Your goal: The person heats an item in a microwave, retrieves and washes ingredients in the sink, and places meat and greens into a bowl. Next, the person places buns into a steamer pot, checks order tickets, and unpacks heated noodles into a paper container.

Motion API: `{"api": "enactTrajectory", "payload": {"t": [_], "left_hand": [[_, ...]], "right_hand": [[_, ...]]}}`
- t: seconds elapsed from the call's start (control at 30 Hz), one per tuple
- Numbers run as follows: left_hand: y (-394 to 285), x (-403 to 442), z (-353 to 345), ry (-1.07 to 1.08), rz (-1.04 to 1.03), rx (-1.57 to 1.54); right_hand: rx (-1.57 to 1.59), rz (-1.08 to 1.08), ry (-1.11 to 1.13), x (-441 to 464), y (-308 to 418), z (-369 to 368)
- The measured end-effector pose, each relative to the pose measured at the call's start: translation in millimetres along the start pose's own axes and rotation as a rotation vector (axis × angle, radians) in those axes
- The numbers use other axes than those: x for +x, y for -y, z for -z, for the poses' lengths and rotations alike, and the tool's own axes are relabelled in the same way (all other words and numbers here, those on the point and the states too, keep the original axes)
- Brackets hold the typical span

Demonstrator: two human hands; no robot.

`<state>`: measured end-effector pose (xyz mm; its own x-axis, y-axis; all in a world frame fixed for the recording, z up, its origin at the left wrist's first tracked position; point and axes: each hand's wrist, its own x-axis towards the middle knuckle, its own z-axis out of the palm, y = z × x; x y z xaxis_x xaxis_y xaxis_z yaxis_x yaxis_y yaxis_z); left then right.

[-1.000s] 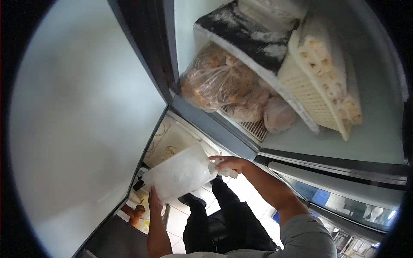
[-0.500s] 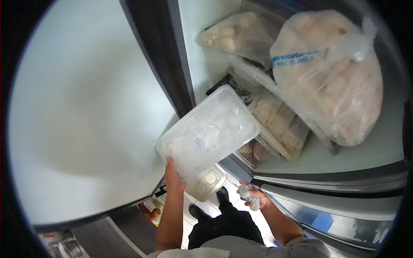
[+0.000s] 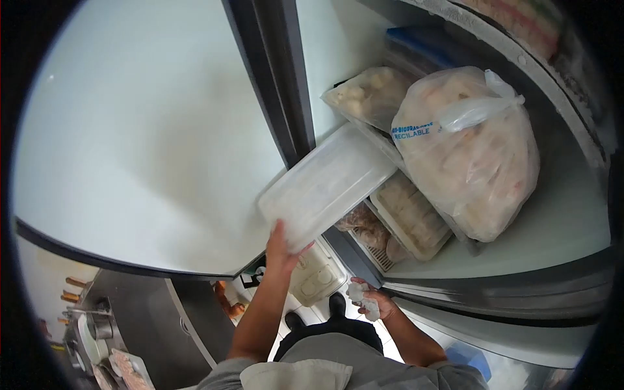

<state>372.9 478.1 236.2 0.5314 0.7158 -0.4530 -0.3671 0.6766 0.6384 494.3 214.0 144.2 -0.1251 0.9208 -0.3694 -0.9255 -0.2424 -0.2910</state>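
- A person in a grey cotton-look top (image 3: 338, 348) is standing at a white-lined upright fridge (image 3: 562, 201) with its broad white door (image 3: 156, 136) open; the left hand (image 3: 284, 252) is holding a translucent white rectangular plastic container (image 3: 331, 182), fingers grasping its near end.
- The container is already up in hand, slanting across the fridge opening; it is not yet standing free of the hand, and its inside is not showing clearly.
- The right hand (image 3: 377, 303) is curling its fingers around crumpled whitish translucent lumps (image 3: 364, 300), not yet put down.
- Inside, a large clear plastic bag with blue lettering (image 3: 468, 169) is holding pale pinkish pieces; a smaller clear bag (image 3: 369, 93) is holding pale rounded lumps; a cream rectangular tray (image 3: 426, 250) is carrying pale packed food, kind unclear.
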Motion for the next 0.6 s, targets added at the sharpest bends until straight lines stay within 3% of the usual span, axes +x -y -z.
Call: {"api": "enactTrajectory", "payload": {"t": [0.1, 0.27, 0.33, 0.37, 0.47, 0.6], "left_hand": [[13, 46, -52, 0.025, -0.071, 0.012], [29, 94, -171, 0.033, -0.017, 0.126], [39, 114, -188, 0.319, 0.055, 0.105], [34, 115, -189, 0.449, 0.069, 0.117], [15, 87, -161, 0.577, 0.009, 0.190], [-23, -3, -43, 0.406, -0.140, 0.423]], "right_hand": [[-0.042, -0.004, 0.011, -3, 4, 2], [0.039, 0.057, 0.034, -4, -4, 21], [0.047, 0.049, 0.021, -5, -8, 17], [0.059, 0.064, 0.006, -4, -9, 15], [0.034, 0.052, 0.017, 1, -21, 14], [-0.027, -0.099, 0.047, 12, -41, -9]]}}
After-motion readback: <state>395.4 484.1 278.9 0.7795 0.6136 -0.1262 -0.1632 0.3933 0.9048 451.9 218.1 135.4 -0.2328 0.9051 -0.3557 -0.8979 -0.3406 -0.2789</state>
